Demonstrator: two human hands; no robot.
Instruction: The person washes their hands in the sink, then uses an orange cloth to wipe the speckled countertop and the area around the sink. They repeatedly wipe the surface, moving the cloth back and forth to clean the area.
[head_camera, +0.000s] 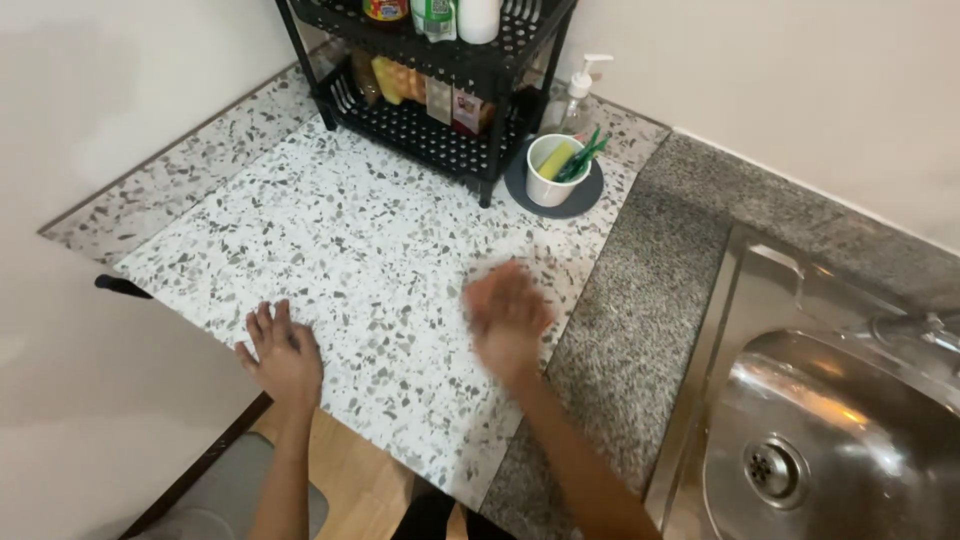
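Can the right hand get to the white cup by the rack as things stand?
Probably yes. The right hand hovers blurred and empty over the speckled counter, and nothing lies between it and the white cup on its grey coaster.

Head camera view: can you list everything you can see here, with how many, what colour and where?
Speckled sheet: one, white with grey flecks, on the counter.
Granite counter: one, grey, right of the sheet.
Wire rack: one, black, two tiers, at the back, holding bottles and packets.
Cup: one, white, on a grey saucer beside the rack, holding green and yellow items.
Pump bottle: one, clear, behind the cup.
Sink: one, steel, at right.
Left hand: flat on the sheet's near edge.
Right hand: blurred, over the sheet.
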